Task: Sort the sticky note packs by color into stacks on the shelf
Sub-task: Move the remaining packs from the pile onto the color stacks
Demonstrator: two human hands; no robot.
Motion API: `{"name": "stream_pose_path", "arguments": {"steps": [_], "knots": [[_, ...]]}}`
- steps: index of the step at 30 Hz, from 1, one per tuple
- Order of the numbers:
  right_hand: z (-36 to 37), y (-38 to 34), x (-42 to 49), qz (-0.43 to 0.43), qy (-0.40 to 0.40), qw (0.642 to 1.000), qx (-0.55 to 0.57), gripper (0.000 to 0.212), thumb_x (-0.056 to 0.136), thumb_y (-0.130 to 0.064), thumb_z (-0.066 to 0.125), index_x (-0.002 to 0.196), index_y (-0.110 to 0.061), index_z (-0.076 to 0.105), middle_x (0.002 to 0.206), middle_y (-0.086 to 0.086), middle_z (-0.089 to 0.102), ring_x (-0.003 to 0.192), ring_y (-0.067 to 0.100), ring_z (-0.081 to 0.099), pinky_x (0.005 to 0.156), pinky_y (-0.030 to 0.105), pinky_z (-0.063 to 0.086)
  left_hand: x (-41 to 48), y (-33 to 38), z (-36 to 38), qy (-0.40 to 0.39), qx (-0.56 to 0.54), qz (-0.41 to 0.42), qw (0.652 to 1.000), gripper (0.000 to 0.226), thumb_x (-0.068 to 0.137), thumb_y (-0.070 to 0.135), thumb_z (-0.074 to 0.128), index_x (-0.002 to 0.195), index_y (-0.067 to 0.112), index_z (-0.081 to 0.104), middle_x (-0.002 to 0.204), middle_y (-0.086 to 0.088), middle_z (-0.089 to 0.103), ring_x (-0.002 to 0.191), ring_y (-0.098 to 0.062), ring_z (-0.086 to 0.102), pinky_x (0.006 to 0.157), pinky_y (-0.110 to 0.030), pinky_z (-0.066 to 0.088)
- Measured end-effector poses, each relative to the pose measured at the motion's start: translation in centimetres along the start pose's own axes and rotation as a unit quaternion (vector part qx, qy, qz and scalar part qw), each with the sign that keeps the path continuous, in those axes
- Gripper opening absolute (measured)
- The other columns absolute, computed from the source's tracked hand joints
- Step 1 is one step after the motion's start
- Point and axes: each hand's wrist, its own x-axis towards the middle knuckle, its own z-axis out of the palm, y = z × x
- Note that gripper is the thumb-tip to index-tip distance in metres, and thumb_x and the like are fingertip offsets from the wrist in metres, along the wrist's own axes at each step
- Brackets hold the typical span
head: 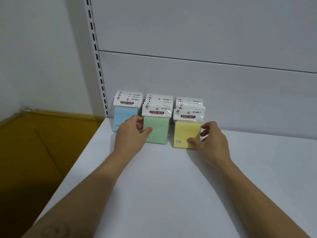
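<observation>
Three rows of sticky note packs stand upright against the shelf's back panel: a blue stack [120, 117] at the left, a green stack [159, 131] in the middle, a yellow stack [184, 133] at the right. My left hand [132, 133] grips the left edge of the green stack, thumb on its front face. My right hand [211, 136] holds the right edge of the yellow stack, thumb pressed on its lower front corner. The packs behind the front ones show only their white header cards.
The white shelf [163, 186] spreads out in front of the stacks. A slotted upright rail [97, 57] rises behind the blue stack. A yellow-brown floor [34, 152] lies past the shelf's left edge.
</observation>
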Motion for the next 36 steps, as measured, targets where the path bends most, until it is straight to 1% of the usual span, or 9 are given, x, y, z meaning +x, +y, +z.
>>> {"name": "stream_pose_path", "arguments": {"steps": [3,9,17,23,26,29,31,33,36], "knots": [[0.1,0.1,0.0,0.003,-0.002,1.000,-0.003,0.051,0.074,-0.033,0.080,0.110,-0.024,0.044,0.100,-0.006,0.055,0.092,0.020,0.056,0.073,0.031,0.038,-0.1,0.0,0.0,-0.001,0.007,-0.002,1.000,0.033,0.080,0.031,0.075,0.106,0.017,0.060,0.088,0.006,0.062,0.080,-0.014,0.061,0.075,-0.033,0.054],[0.1,0.1,-0.1,0.000,-0.005,1.000,-0.019,0.047,0.077,-0.031,0.077,0.110,-0.023,0.044,0.100,-0.006,0.056,0.094,0.022,0.058,0.075,0.032,0.040,-0.1,-0.1,-0.2,-0.016,0.014,-0.005,1.000,0.034,0.081,0.034,0.074,0.108,0.020,0.059,0.087,0.005,0.062,0.082,-0.016,0.062,0.078,-0.041,0.055],[0.0,0.0,-0.4,0.002,-0.004,0.999,-0.031,0.044,0.081,-0.030,0.073,0.114,-0.021,0.046,0.100,-0.005,0.058,0.094,0.021,0.060,0.079,0.036,0.046,-0.3,-0.1,-0.5,-0.043,0.034,0.009,0.998,0.043,0.080,0.027,0.074,0.118,0.020,0.057,0.093,0.006,0.061,0.083,-0.013,0.061,0.079,-0.034,0.054],[-0.2,-0.1,-0.7,0.004,-0.005,0.999,-0.046,0.046,0.081,-0.033,0.071,0.117,-0.021,0.046,0.101,-0.004,0.058,0.094,0.021,0.060,0.075,0.033,0.045,-0.4,0.1,-1.0,-0.043,0.088,0.020,0.995,0.048,0.081,0.037,0.071,0.123,0.022,0.053,0.101,0.005,0.061,0.091,-0.015,0.059,0.078,-0.034,0.053],[-0.8,-0.4,-0.5,0.017,-0.018,0.998,-0.051,0.061,0.078,-0.041,0.073,0.127,-0.020,0.044,0.110,-0.003,0.057,0.098,0.019,0.060,0.077,0.032,0.043,-0.7,0.4,-1.6,-0.021,0.138,0.033,0.990,0.047,0.083,0.043,0.067,0.123,0.025,0.050,0.109,0.006,0.060,0.098,-0.015,0.058,0.077,-0.033,0.049],[-1.7,-0.8,-0.2,0.014,-0.029,0.998,-0.061,0.076,0.076,-0.046,0.074,0.137,-0.018,0.038,0.126,0.001,0.052,0.109,0.019,0.057,0.087,0.033,0.045,-0.8,0.9,-1.8,0.008,0.169,0.077,0.983,0.046,0.084,0.044,0.065,0.121,0.022,0.050,0.115,0.003,0.058,0.105,-0.018,0.054,0.083,-0.034,0.044],[-2.4,-1.2,-0.1,-0.002,-0.031,0.997,-0.074,0.079,0.078,-0.048,0.072,0.141,-0.018,0.035,0.136,0.002,0.047,0.117,0.019,0.054,0.092,0.033,0.043,-1.0,1.3,-1.7,0.017,0.194,0.111,0.975,0.051,0.085,0.047,0.062,0.127,0.021,0.049,0.122,0.000,0.056,0.112,-0.020,0.049,0.092,-0.035,0.038],[-3.2,-1.7,0.1,-0.029,-0.033,0.994,-0.097,0.081,0.080,-0.048,0.070,0.145,-0.020,0.032,0.144,0.002,0.041,0.126,0.019,0.047,0.097,0.034,0.039,-1.3,1.8,-1.4,0.021,0.218,0.144,0.965,0.056,0.085,0.053,0.056,0.132,0.022,0.048,0.128,0.001,0.054,0.119,-0.020,0.044,0.097,-0.036,0.033],[-4.4,-2.4,0.4,-0.080,-0.031,0.988,-0.129,0.085,0.081,-0.048,0.069,0.148,-0.019,0.025,0.151,0.001,0.033,0.137,0.019,0.034,0.106,0.034,0.033,-1.7,2.6,-0.9,-0.004,0.231,0.192,0.954,0.062,0.083,0.057,0.048,0.135,0.023,0.045,0.138,0.002,0.047,0.130,-0.018,0.035,0.103,-0.035,0.027]]}}
